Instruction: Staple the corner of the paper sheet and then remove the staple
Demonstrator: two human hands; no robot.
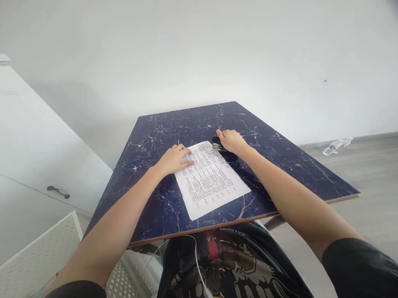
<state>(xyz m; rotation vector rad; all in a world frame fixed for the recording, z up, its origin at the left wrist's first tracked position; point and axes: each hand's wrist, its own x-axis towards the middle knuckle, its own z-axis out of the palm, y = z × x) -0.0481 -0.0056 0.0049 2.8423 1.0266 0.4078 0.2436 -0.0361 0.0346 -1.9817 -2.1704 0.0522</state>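
Observation:
A printed sheet of paper (210,180) lies slightly askew on the dark blue marbled table (180,127); whether more sheets lie under it I cannot tell. My left hand (177,159) rests on its upper left edge, fingers spread and pressing lightly. At the upper right corner, my right hand (232,142) is closed around a black stapler (217,144) with a metallic lower part. The stapler's front end meets the paper's edge, and most of its body is hidden under my fingers.
A white cabinet (19,135) with a dark handle (58,192) stands at the left. Below it is a white perforated rack (120,283). A white cable (198,264) hangs down my front. A clear plastic package (337,146) lies on the floor by the wall at right.

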